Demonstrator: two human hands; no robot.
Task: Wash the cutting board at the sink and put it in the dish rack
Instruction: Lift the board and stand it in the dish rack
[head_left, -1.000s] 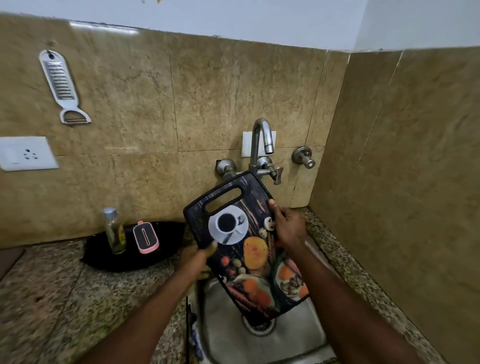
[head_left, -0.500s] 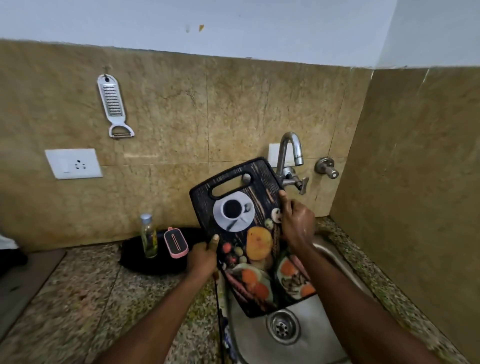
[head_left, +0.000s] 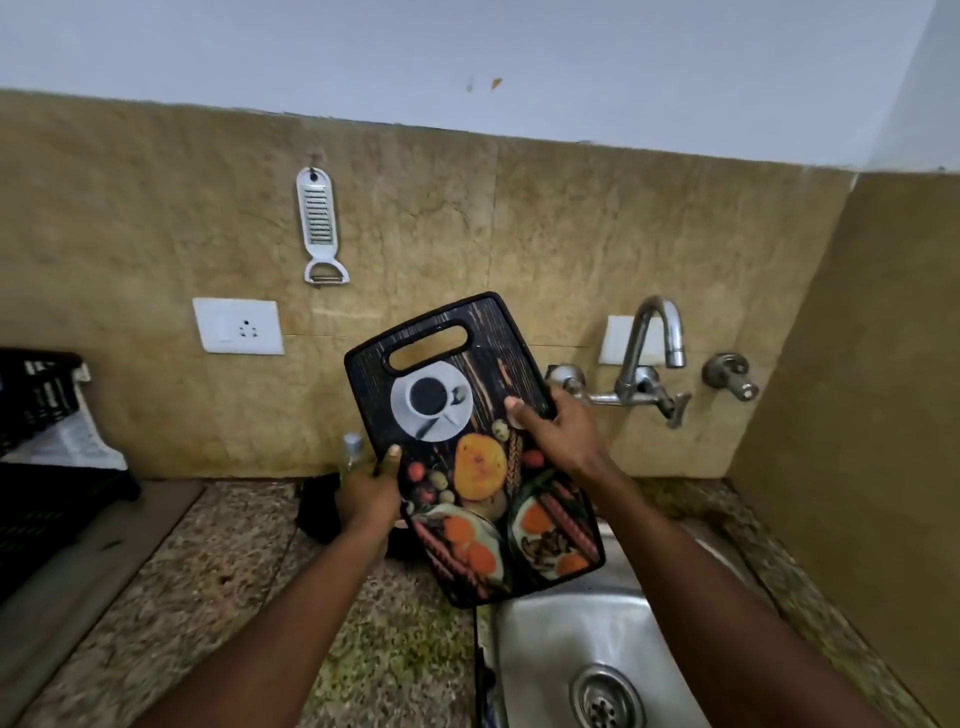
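A black cutting board (head_left: 470, 447) printed with a coffee cup and food is held upright and tilted, handle slot at the top, above the left rim of the steel sink (head_left: 545, 649). My left hand (head_left: 371, 493) grips its left edge with the thumb on the front. My right hand (head_left: 558, 428) grips its right edge. The board's lower corner hangs over the sink's left edge. The tap (head_left: 654, 338) stands to the right of the board, with no water visible. A black dish rack (head_left: 36, 410) shows at the far left edge.
A speckled granite counter (head_left: 218, 571) runs left of the sink. A small bottle (head_left: 352, 449) and a dark cloth (head_left: 317, 509) lie behind my left hand. A grater (head_left: 318, 223) and a socket (head_left: 238, 326) are on the tiled wall. A side wall closes off the right.
The board has moved up and left, away from the tap and off the middle of the sink. The view has swung left, and the dish rack has come into sight.
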